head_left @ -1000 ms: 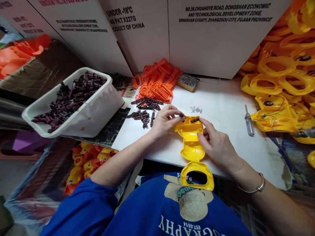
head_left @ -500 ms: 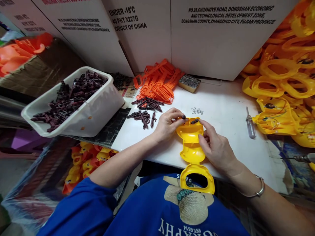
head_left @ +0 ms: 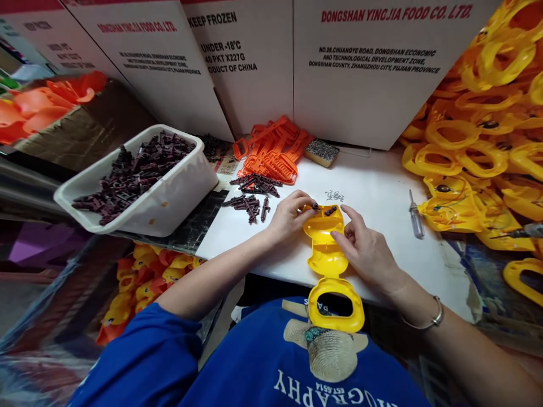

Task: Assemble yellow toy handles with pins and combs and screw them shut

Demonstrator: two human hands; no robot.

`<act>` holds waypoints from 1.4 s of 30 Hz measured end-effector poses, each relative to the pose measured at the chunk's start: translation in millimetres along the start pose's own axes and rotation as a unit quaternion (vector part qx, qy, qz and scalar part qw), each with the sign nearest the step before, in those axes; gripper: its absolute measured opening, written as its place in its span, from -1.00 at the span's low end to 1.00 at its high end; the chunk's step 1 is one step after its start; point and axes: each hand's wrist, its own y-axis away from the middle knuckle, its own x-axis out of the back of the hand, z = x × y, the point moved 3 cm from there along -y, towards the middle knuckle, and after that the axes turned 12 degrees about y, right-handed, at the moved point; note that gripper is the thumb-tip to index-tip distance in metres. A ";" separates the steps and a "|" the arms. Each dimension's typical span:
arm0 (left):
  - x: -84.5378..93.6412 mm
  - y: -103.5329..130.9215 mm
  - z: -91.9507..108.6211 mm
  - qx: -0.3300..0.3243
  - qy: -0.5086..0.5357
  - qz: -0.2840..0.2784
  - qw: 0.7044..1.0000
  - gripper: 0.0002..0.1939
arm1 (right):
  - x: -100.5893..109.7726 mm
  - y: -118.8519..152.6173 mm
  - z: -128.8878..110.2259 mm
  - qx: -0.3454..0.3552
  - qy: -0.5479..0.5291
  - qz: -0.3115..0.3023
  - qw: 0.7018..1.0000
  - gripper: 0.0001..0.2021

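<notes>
- Your left hand (head_left: pixel 291 217) is resting at the upper left corner of the yellow plastic shell (head_left: pixel 328 249), and its fingertips are pinching a small dark piece (head_left: pixel 314 206) right at the top edge of the shell.
- Your right hand (head_left: pixel 367 254) is lying on the right side of the shell; the fingers are spread loosely and the index finger is touching another dark piece (head_left: pixel 331 210) that is sitting inside the shell's top. This hand is not closing around anything.
- The shell is lying flat on the white table (head_left: pixel 382 198), close to your body, and its loop handle is hanging over the near edge above your blue shirt (head_left: pixel 297 367).
- A few loose dark clips (head_left: pixel 250 203) are lying on the table just to the left of your left hand, and a white tub (head_left: pixel 139 181) full of the same clips is standing further left.
- Orange plastic strips (head_left: pixel 274 150) are piling up at the back, near the cardboard boxes (head_left: pixel 373 68).
- A small heap of screws (head_left: pixel 335 195) is lying just behind the shell.
- A screwdriver (head_left: pixel 416 215) is lying to the right, well apart from your hands, beside a big pile of yellow shells (head_left: pixel 479 147).
</notes>
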 end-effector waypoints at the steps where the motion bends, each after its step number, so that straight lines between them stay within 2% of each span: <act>1: 0.0 -0.1 -0.6 0.004 0.001 -0.002 1.000 -0.91 | 3.1 -2.8 0.0 0.003 0.021 0.019 1.000 -0.47; 5: -1.6 -2.0 -2.8 -0.007 -0.003 -0.016 1.000 -0.90 | 15.5 -23.1 -2.0 0.059 0.078 0.101 0.990 -0.56; 9: -5.3 -4.3 -2.9 -0.027 -0.031 -0.033 0.999 -0.92 | 12.1 -41.0 -1.9 0.135 0.086 0.097 0.982 -0.72; 13: -6.9 -5.4 -2.1 -0.037 -0.062 -0.045 0.996 -0.95 | 2.4 -44.3 3.3 0.140 0.066 0.107 0.982 -0.73; 15: -1.3 -6.9 1.3 -0.040 -0.065 -0.056 0.995 -0.90 | 1.7 -41.9 4.0 0.138 0.054 0.113 0.982 -0.73; 18: 25.9 -17.1 10.3 -0.029 -0.138 -0.054 0.989 -0.78 | 8.6 -37.5 2.9 0.117 0.034 0.125 0.985 -0.71; 19: 40.3 -23.6 13.0 -0.014 -0.207 -0.038 0.977 -0.81 | 12.1 -36.1 2.3 0.109 0.029 0.132 0.985 -0.71; 22: 87.1 -50.4 19.0 0.035 -0.304 0.036 0.951 -0.82 | 20.5 -32.6 -0.2 0.100 0.024 0.149 0.983 -0.73; 24: 107.5 -69.8 18.8 0.069 -0.344 0.060 0.934 -0.77 | 22.1 -30.5 -1.9 0.100 0.023 0.150 0.983 -0.76; 25: 112.1 -78.8 17.8 0.081 -0.361 0.060 0.927 -0.73 | 21.7 -29.4 -2.7 0.099 0.022 0.146 0.984 -0.77; 27: 110.3 -94.8 14.4 0.097 -0.386 0.041 0.917 -0.68 | 19.9 -27.1 -4.3 0.097 0.021 0.135 0.986 -0.78; 32: 79.1 -123.5 4.5 0.125 -0.427 -0.020 0.895 -0.58 | 20.5 -20.1 -6.2 0.100 0.032 0.127 0.986 -0.76; 35: 69.0 -133.9 1.4 0.138 -0.431 -0.039 0.891 -0.56 | 23.2 -16.2 -4.6 0.107 0.041 0.125 0.985 -0.76; 38: 72.2 -139.2 2.6 0.151 -0.419 -0.035 0.895 -0.64 | 24.2 -13.7 -1.9 0.119 0.047 0.131 0.983 -0.75; 42: 90.5 -140.2 8.4 0.167 -0.371 0.008 0.913 -0.78 | 23.9 -12.3 0.1 0.126 0.047 0.139 0.981 -0.76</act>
